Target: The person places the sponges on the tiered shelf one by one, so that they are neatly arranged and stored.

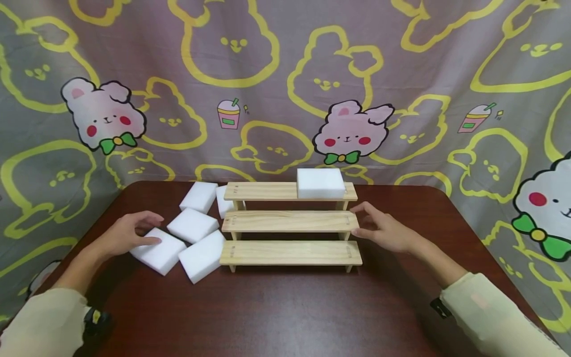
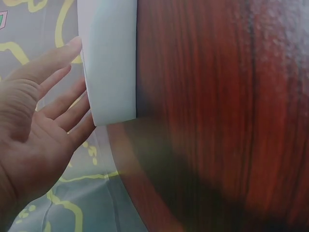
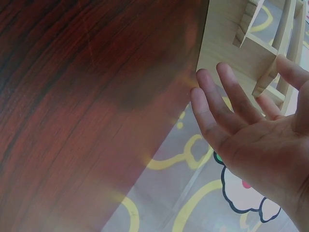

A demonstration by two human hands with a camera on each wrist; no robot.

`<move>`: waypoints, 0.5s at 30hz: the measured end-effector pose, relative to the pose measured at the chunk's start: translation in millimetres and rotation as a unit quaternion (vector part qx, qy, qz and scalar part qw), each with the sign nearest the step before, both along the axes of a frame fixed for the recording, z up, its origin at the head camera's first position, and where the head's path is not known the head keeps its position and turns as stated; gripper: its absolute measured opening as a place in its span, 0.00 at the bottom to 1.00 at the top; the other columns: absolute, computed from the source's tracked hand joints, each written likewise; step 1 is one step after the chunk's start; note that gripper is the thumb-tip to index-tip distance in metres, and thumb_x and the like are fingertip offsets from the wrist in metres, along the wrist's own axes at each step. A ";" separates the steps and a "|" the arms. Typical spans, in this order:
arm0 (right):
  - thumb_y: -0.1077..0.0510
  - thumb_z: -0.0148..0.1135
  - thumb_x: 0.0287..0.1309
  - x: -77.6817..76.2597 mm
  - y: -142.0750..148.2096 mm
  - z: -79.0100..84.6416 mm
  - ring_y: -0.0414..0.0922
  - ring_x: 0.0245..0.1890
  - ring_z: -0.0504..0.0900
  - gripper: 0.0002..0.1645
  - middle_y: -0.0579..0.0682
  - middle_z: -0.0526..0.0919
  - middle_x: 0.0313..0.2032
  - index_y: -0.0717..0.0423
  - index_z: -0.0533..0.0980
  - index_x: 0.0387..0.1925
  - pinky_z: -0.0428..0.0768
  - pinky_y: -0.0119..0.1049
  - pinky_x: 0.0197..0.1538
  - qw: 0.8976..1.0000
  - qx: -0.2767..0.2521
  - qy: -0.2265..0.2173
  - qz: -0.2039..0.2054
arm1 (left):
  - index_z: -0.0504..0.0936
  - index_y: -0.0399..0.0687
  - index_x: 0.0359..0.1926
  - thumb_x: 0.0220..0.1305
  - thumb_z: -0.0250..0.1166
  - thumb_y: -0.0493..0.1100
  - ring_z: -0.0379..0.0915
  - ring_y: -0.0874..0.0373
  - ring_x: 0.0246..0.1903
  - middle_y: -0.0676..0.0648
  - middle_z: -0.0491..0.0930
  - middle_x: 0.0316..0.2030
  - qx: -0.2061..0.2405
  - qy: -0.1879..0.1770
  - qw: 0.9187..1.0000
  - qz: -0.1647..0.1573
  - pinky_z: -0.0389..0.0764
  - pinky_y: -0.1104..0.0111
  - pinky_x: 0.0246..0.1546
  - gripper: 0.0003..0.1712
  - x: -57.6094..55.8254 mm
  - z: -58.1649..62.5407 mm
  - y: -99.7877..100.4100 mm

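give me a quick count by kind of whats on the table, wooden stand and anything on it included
white rectangular foam-like blocks: 6
pale wooden three-tier stand: 1
total: 7

Block part-hidden; shelf markings seemingly illegible

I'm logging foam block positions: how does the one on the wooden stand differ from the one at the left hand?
The stand block rests on the top tier; the left-hand block lies on the table. The stand block sits roughly straight, the left-hand block at an angle. The left hand is at the left-hand block; neither hand touches the stand block. Both are white and rectangular.
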State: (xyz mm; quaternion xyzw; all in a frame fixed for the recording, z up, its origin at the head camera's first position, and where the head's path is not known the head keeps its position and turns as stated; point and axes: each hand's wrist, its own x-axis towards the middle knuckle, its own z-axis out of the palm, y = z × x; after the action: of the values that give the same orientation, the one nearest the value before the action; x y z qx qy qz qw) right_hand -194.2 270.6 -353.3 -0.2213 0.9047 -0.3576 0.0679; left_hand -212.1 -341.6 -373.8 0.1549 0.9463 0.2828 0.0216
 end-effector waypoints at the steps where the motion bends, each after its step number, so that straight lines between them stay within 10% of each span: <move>1: 0.52 0.66 0.70 0.0 -0.1 0.0 0.60 0.57 0.81 0.27 0.61 0.80 0.58 0.54 0.66 0.63 0.82 0.52 0.50 1.000 0.000 0.000 0.000 | 0.77 0.27 0.58 0.58 0.78 0.40 0.79 0.31 0.50 0.27 0.81 0.51 0.002 -0.002 1.000 -0.002 0.80 0.39 0.50 0.32 0.2 -0.3 -1.1; 15: 0.52 0.66 0.69 -0.6 -0.3 -1.4 0.61 0.58 0.81 0.27 0.61 0.81 0.57 0.52 0.67 0.62 0.82 0.53 0.50 1.000 0.004 0.005 -0.002 | 0.77 0.28 0.58 0.59 0.78 0.42 0.78 0.28 0.50 0.24 0.80 0.52 -0.029 -0.002 0.999 0.043 0.78 0.37 0.49 0.32 -1.4 -1.7 -20.5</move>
State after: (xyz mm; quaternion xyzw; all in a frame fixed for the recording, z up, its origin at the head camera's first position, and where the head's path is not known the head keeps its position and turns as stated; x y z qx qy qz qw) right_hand -194.9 270.3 -354.8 -0.2214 0.9069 -0.3529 0.0633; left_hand -213.5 -362.1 -375.5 0.1130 0.9598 0.2565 0.0156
